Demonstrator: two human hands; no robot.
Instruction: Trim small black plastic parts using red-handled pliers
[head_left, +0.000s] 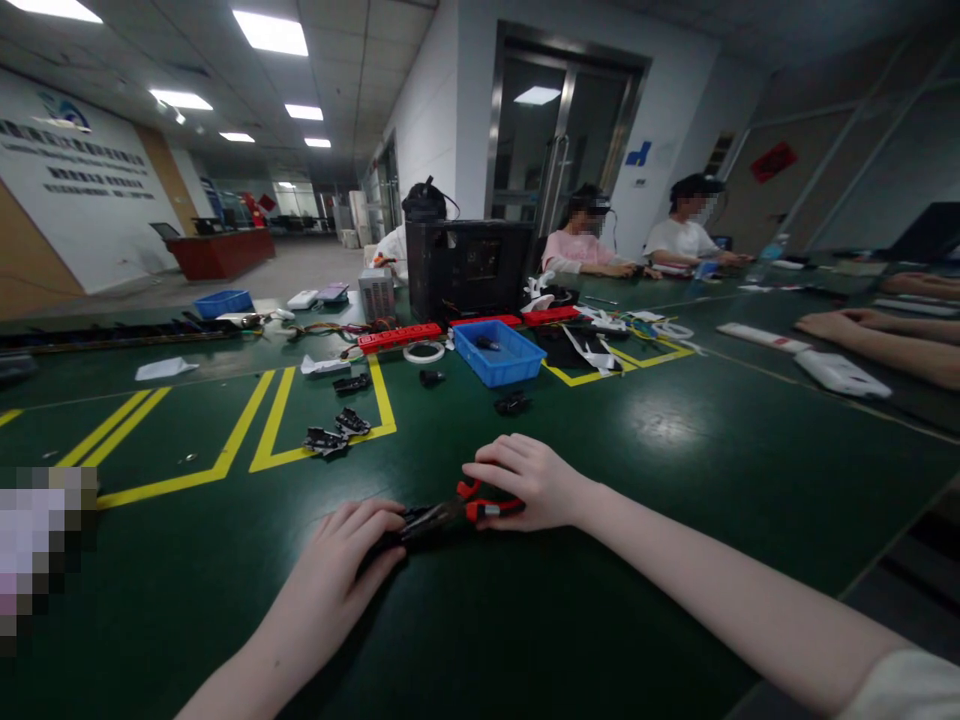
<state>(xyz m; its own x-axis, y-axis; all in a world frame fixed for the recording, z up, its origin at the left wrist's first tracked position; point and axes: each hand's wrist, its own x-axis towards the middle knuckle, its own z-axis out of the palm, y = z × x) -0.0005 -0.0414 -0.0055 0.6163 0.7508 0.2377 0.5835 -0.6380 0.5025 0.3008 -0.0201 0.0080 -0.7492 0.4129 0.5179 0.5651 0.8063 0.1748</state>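
Observation:
My right hand [536,482] is closed round the red handles of a pair of pliers [442,517], with their dark jaws pointing left toward my other hand. My left hand [351,550] lies low over the green table, its thumb and fingers pinching a small black plastic part [397,532]. The jaws reach this part's right side; whether they grip it I cannot tell. Much of the part is covered by my fingers. Beyond my hands lie similar black pieces [325,440] and a single black piece [513,403].
A blue tray [499,372] holds a small dark item. Behind it are red power strips [401,338], a roll of white tape [424,352] and a black computer case [472,268]. Yellow tape lines [244,425] mark the table [637,580]. Other people sit behind and at the right.

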